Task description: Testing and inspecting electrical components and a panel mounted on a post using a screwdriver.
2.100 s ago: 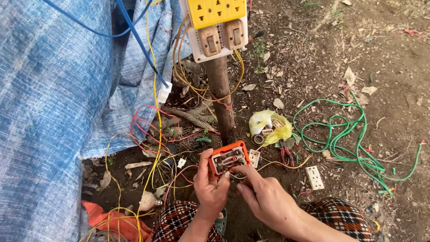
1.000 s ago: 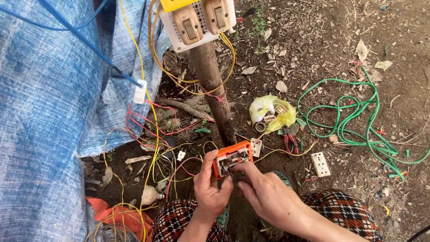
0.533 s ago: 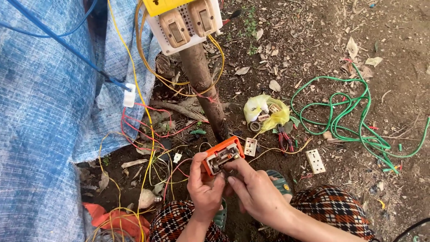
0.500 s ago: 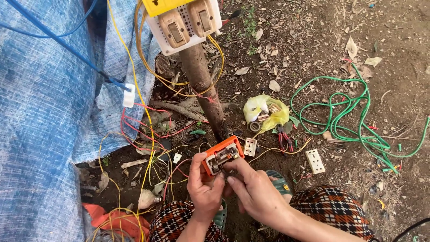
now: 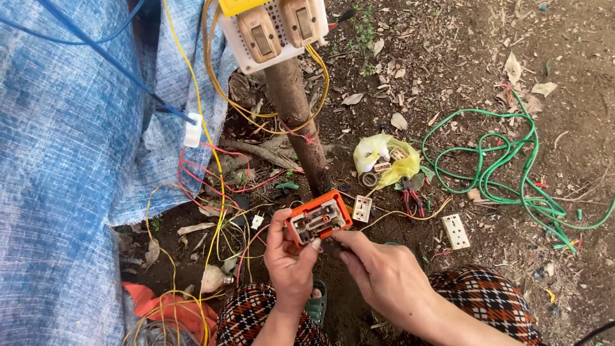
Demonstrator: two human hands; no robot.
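Leftmost, a blue woven tarp [image 5: 64, 160] covers the ground edge to edge; a blue cable [image 5: 109, 57] crosses it down to a small white connector [image 5: 192, 131]. Below, yellow and red loose wires [image 5: 205, 186] tangle over bare dirt, with an orange cloth scrap [image 5: 163, 306] at the bottom.

Centre: a wooden post [image 5: 298, 122] stands upright, carrying a white board with two beige switches [image 5: 275, 32]. Near the post's foot, left hand [image 5: 288, 266] grips an orange switch box [image 5: 318, 218], open side up, thumb and fingers wrapped on its lower edge. Right hand [image 5: 384, 275] comes in from the right, fingertips touching the box's lower right corner; fingers pinched together there, whether on a part or a wire cannot be told. Box is held in air above the dirt, just beside a small white socket [image 5: 362, 208].

Right of post: yellow plastic bag [image 5: 384, 160] with small parts, a white socket plate [image 5: 455, 230] flat on soil, then a coil of green wire [image 5: 506, 173]. Checked trousers [image 5: 493, 301] at the bottom.
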